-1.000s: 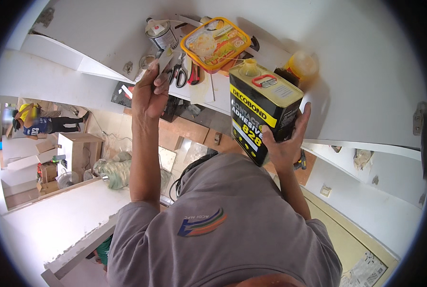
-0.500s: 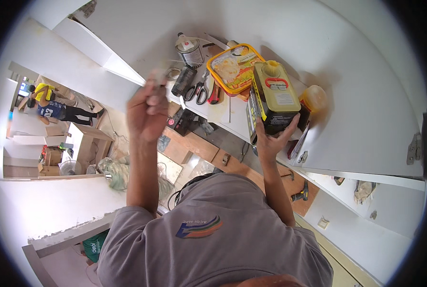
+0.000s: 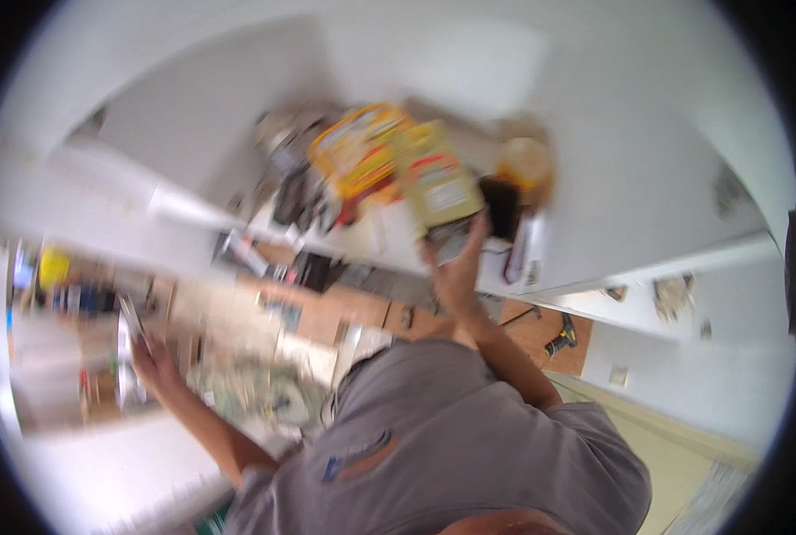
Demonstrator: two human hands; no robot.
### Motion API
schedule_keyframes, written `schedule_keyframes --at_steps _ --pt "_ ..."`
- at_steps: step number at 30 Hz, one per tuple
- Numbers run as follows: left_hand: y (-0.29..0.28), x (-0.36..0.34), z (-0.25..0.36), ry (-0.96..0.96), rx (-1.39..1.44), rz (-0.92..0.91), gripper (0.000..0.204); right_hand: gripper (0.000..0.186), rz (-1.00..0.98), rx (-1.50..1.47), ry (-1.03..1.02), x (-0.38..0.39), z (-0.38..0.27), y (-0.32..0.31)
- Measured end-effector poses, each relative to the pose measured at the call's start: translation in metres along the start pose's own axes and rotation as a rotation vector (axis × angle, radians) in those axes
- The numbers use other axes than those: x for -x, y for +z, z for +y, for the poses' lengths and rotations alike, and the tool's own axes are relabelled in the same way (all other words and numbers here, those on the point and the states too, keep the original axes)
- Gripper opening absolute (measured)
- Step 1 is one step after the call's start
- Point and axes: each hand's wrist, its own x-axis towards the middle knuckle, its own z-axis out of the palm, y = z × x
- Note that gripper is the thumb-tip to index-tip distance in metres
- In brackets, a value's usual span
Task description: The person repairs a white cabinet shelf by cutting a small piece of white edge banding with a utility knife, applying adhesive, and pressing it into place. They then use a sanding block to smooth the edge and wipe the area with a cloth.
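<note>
My right hand (image 3: 458, 267) grips the lower end of a yellow-and-black rectangular can (image 3: 438, 187) with a red handle, tilted over the white shelf. Far out at the left, away from the shelf, my left hand (image 3: 154, 361) is closed round a thin, pale, flat object (image 3: 131, 316), too blurred to name. Beside the can lies a yellow-rimmed plastic tub (image 3: 362, 147). A paint can (image 3: 286, 138), smeared by motion, stands left of the tub, with dark scissors (image 3: 317, 212) in front.
Right of the can stands a yellow-and-white container (image 3: 524, 163). The white shelf (image 3: 393, 241) crosses in front of me. Below lie a yellow-and-black power drill (image 3: 562, 334) and a heap of pale green plastic sheeting (image 3: 273, 392). A blurred person in yellow (image 3: 54, 267) is far left.
My left hand has swung down and out to the left, away from the shelf. My right hand keeps its hold on the can. The view has turned and blurred.
</note>
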Motion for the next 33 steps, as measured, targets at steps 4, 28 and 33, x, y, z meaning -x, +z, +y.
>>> schedule_keyframes --at_steps 4,28,33 --pt "0.083 0.068 0.036 -0.872 1.404 -0.235 0.034 0.105 -0.121 0.110 -0.173 0.010 -0.013 -0.017" --pt "0.051 0.138 0.610 0.518 1.767 -0.916 0.033 0.066 0.842 0.415 -0.557 -0.120 -0.207 -0.239" --pt "0.058 0.142 0.605 0.632 1.766 -0.814 0.032 0.066 0.909 0.426 -0.608 -0.122 -0.215 -0.235"
